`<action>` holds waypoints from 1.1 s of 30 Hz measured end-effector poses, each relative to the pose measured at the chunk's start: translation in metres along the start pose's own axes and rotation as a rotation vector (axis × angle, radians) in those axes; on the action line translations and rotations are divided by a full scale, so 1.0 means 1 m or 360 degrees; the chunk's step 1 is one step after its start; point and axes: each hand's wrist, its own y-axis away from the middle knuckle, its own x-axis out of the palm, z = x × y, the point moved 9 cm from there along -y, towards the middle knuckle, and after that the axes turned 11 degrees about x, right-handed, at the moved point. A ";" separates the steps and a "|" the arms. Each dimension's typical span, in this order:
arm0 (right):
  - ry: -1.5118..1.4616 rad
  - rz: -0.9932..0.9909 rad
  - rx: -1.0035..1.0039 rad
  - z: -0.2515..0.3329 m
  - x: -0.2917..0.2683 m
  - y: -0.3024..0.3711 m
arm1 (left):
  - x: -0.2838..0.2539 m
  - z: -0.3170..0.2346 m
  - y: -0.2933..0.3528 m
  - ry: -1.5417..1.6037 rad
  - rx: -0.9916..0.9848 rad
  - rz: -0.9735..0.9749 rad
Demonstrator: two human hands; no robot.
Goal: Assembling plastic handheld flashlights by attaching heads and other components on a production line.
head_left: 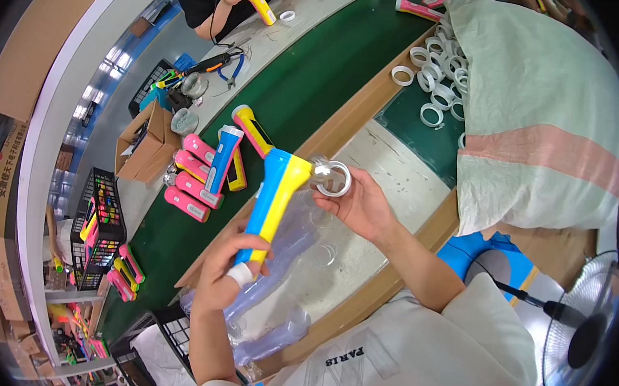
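A flashlight (272, 199), gripped by the left hand (222, 266), faces the right hand's (367, 210) held ring (348, 178).

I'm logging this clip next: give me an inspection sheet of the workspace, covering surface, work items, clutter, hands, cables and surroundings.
Surface: curved green belt; a pale, cardboard-sided tray lies under the hands.
Work items: blue-and-yellow flashlight, tilted, with a clear piece between its wide end and a white ring.
Clutter: pink flashlights on the belt; crumpled clear plastic in the tray; loose rings beside a pale sack.
Hands: left hand grips the flashlight's narrow end; right hand holds the white ring.
Cables: thin dark cord near the fan.
Surroundings: co-worker across the belt, holding a yellow flashlight.
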 end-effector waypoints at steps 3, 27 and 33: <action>0.0090 -0.0001 -0.0044 -0.002 0.008 0.005 | 0.028 -0.026 -0.004 -0.0963 0.0240 0.0319; 0.2007 0.0305 -0.1172 0.006 0.116 0.108 | 0.032 0.018 0.054 0.0377 -0.0268 -0.0296; 0.2225 -0.0072 -0.0711 0.003 0.079 0.077 | 0.024 0.008 0.031 -0.0656 -0.0070 0.0046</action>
